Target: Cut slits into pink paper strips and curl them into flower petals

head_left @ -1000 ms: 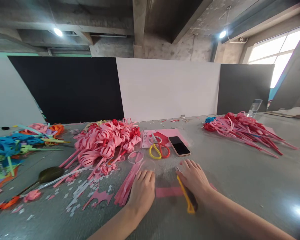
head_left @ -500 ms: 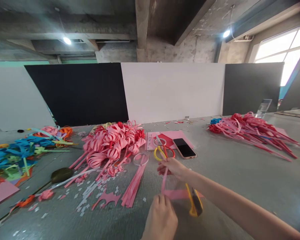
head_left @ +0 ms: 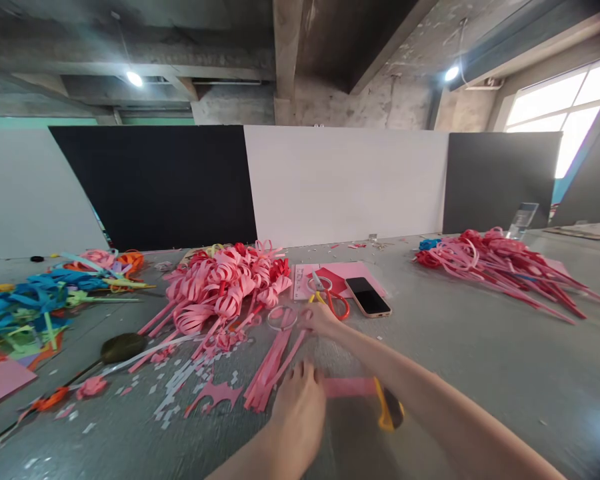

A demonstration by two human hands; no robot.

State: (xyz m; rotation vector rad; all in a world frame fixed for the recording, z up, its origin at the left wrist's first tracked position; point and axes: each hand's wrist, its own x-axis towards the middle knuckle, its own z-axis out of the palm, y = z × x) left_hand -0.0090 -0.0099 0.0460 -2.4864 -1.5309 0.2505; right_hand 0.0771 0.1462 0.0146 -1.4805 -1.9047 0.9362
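Note:
My right hand pinches the upper end of a narrow pink paper strip, just in front of the scissors with red and yellow handles. The strip slants down to the left, alongside a bundle of pink paper strips topped by a clear ring. Nearer to me, my left hand rests palm down with fingers extended, close to the strip's lower part. A wider pink paper piece lies right of it, and the yellow-and-black utility knife sits at its end, partly behind my right forearm.
A heap of looped pink paper flowers lies left of centre, with white scraps before it. A phone rests on pink sheets. Blue paper pieces lie far left, and more pink and red strips lie right.
My right hand has moved left with the strip, which now lies slanted beside the bundle. My left hand has shifted left and forward, and its fingers have straightened from a curl.

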